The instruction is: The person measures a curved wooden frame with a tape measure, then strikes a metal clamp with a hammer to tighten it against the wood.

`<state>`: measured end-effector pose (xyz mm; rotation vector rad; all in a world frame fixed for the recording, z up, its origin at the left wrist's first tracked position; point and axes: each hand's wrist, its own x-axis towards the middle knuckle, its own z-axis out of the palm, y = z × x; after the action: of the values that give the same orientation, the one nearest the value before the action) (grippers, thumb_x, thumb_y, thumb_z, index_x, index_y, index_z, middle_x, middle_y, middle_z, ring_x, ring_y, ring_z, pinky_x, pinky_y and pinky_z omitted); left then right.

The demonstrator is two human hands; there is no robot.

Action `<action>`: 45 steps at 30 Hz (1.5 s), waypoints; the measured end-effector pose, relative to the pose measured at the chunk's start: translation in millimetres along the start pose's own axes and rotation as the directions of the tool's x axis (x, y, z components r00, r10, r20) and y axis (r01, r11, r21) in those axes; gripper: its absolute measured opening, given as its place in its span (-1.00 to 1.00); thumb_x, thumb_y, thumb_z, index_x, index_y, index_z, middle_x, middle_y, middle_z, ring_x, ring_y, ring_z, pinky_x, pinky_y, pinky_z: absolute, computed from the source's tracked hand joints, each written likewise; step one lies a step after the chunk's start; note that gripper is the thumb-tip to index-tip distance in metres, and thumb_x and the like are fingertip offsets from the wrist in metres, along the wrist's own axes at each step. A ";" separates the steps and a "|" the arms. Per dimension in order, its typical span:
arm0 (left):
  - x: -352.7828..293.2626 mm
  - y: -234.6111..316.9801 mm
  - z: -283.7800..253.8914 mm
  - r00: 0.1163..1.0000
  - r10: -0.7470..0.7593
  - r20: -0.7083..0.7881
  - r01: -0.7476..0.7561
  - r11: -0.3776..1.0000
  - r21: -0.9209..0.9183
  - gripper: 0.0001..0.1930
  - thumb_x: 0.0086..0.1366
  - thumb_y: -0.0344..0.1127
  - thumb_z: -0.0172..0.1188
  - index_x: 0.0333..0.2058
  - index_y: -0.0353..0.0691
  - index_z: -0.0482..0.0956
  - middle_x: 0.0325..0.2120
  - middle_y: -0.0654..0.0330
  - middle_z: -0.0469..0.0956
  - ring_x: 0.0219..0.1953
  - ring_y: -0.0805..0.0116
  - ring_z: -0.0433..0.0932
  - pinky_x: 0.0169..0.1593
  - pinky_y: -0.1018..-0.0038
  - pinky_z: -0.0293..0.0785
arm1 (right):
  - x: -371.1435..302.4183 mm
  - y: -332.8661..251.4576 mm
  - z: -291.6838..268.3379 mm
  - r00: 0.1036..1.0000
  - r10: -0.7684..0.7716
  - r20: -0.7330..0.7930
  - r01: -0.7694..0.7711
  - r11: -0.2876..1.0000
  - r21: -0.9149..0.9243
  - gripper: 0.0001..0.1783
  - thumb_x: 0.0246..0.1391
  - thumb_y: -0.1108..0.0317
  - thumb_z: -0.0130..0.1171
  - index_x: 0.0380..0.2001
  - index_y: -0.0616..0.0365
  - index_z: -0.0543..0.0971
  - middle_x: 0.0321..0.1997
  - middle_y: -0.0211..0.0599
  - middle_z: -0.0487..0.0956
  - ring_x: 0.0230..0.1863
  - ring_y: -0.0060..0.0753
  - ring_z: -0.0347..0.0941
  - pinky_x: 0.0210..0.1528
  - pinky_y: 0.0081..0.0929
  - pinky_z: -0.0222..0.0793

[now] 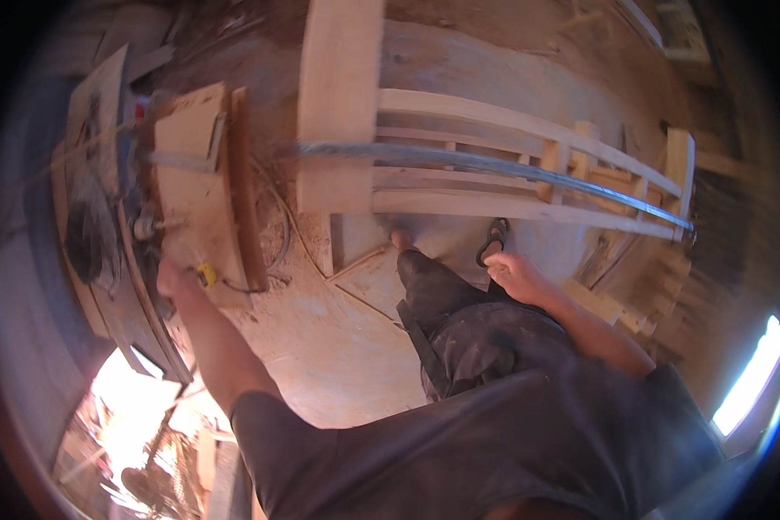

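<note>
My left arm stretches out to a wooden workbench or machine stand [104, 251] on the left. The left hand [172, 276] is at its edge, with the fingers blurred and partly hidden. Right beside that hand is a small yellow object [205, 275], possibly a tape measure, on a pale wooden panel [186, 156]. My right hand [513, 273] hovers in front of my body with its fingers curled in, and nothing shows in it. Beyond it lies a slatted wooden frame [468, 204] with a wide post [340, 113]. A long metal bar [494, 165], like a bar clamp, runs along the frame.
A brown board [244, 199] stands against the pale panel. Cords [290, 221] trail over the dusty floor [321, 373] near my feet. Timber pieces [615, 303] lie at the right. Bright light falls on wood scraps [160, 468] at the lower left.
</note>
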<state>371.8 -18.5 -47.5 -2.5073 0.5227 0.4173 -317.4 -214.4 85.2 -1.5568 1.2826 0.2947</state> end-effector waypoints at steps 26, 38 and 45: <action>-954.0 578.4 -238.4 -0.527 0.822 -0.215 -0.573 -0.530 -0.625 -0.78 0.09 -0.57 0.26 -0.24 -0.34 0.57 -0.28 0.12 0.61 -0.15 0.15 0.57 -0.04 0.38 0.47 | -286.5 361.7 -251.8 0.800 0.355 -0.483 0.470 0.127 0.873 -0.60 0.10 0.47 0.09 0.05 0.17 0.47 -0.40 -0.47 0.49 -0.47 -0.62 0.36 -0.48 -0.52 0.31; -1125.3 627.6 -332.6 -0.780 0.053 -0.623 0.588 -0.278 -0.760 -0.74 0.35 -0.32 0.05 -0.21 -0.46 0.54 -0.35 -0.03 0.54 -0.30 0.02 0.55 -0.15 0.12 0.47 | -359.0 573.2 -366.5 0.304 0.689 -0.659 -0.035 0.699 0.714 -0.73 0.15 0.21 0.06 -0.42 0.23 0.46 -0.52 -0.11 0.45 -0.43 -0.21 0.39 -0.34 -0.24 0.28; -1134.7 793.6 -259.1 -0.678 0.727 -0.106 -0.502 -0.564 -0.656 -0.73 0.02 -0.48 0.30 -0.24 -0.29 0.58 -0.19 -0.01 0.56 -0.11 -0.01 0.50 0.03 0.21 0.39 | -331.1 661.6 -533.2 0.330 0.615 -0.716 -0.385 0.781 0.493 -0.77 0.12 0.23 0.05 -0.27 0.13 0.55 -0.30 0.11 0.60 -0.18 0.21 0.53 -0.14 0.06 0.39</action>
<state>-928.3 -467.8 256.3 -0.5796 2.6596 2.1138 -1208.9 -378.4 184.8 -0.9997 2.5295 -0.3340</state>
